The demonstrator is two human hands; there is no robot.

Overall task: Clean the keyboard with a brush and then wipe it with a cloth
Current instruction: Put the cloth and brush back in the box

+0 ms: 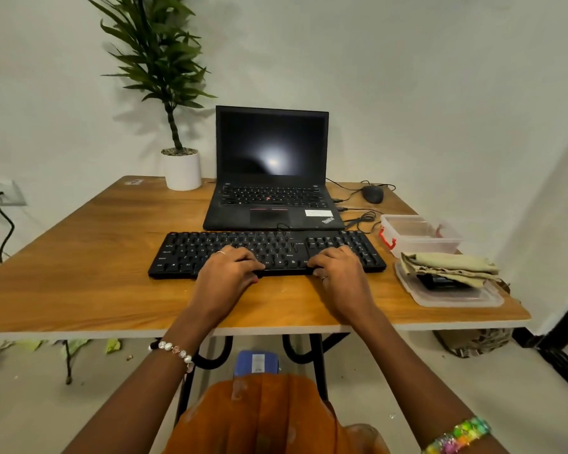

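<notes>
Single head view, looking forward and down over table (pixel 79 244), close.

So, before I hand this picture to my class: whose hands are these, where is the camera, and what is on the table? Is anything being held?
There is one picture, taken by a wide-angle camera worn on a person's head, looking forward and down. The left hand and right hand rest on a black keyboard with fingers curved over the keys; neither holds anything. Behind it, on the wooden table, stand an open laptop with a dark screen, a potted plant and a mouse. On the right lie an open clear plastic box and a folded cloth on a lid.
</notes>
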